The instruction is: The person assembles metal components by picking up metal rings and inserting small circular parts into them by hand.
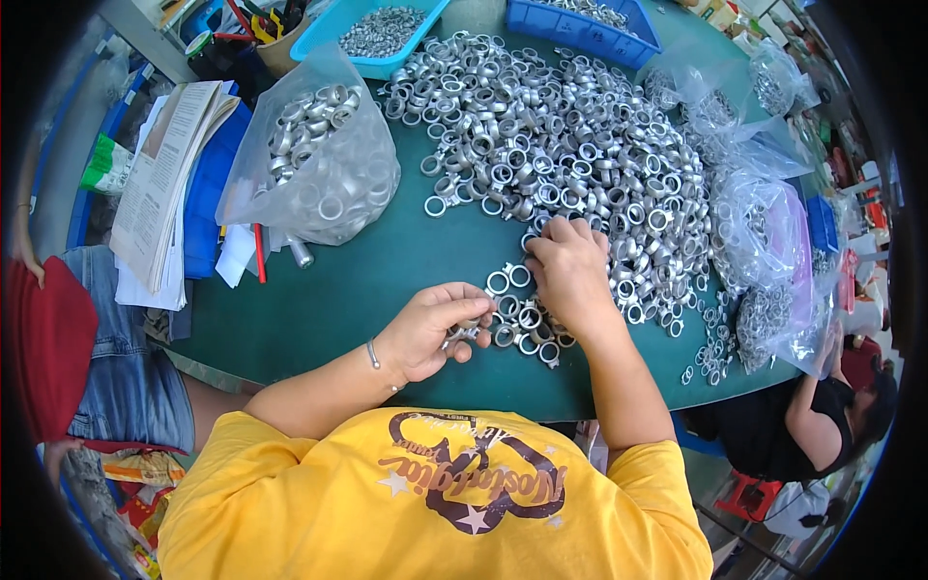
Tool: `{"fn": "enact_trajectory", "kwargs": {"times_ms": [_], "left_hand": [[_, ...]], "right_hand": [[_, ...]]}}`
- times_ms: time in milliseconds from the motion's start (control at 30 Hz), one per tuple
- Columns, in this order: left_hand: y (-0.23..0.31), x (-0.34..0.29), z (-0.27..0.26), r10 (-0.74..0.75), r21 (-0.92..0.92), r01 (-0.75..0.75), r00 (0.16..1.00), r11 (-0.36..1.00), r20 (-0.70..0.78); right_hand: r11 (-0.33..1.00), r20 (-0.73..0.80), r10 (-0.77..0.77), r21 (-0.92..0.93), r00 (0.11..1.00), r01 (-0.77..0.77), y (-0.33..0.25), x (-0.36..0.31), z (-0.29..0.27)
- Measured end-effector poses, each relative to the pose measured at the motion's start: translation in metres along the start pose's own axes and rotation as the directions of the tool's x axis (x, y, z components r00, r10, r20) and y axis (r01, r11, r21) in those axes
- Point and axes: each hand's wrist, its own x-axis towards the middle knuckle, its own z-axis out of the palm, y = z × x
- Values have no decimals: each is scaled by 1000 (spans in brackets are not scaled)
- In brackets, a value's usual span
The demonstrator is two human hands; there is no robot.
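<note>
A broad heap of silvery metal rings [570, 135], many with small lugs, covers the middle of the green table [319, 319]. My right hand [572, 271] is at the heap's near edge, its fingers curled down among the rings; what they grip is hidden. Lower and to the left, my left hand [430, 333] is closed palm-up round metal rings, partly visible between the thumb and fingers. Between my hands lies a smaller cluster of loose rings [523, 321], apart from the big heap. The left hand's fingertips come close to this cluster.
A clear plastic bag of rings [353, 184] stands on the left, beside stacked papers [164, 184] and a red pen [259, 253]. A light-blue tray [372, 67] and a blue bin [570, 31] sit behind. Filled bags [768, 232] line the right. People sit or stand at both sides.
</note>
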Motion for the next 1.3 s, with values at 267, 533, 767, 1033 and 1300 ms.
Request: {"fn": "enact_trajectory", "kwargs": {"times_ms": [267, 533, 767, 1033, 1300], "left_hand": [[6, -2, 0, 204, 161, -190, 977, 968, -69], [11, -6, 5, 306, 362, -296, 951, 884, 32], [5, -4, 3, 656, 681, -643, 688, 351, 311], [-2, -7, 3, 675, 696, -636, 676, 332, 296], [2, -2, -5, -62, -70, 68, 994, 995, 92]], "right_hand": [[713, 54, 47, 698, 997, -71, -9, -6, 1], [627, -129, 54, 776, 990, 67, -28, -26, 0], [-7, 321, 342, 941, 883, -340, -28, -31, -1], [-216, 312, 144, 936, 939, -278, -34, -37, 2], [726, -335, 0, 648, 942, 230, -38, -37, 1]]}}
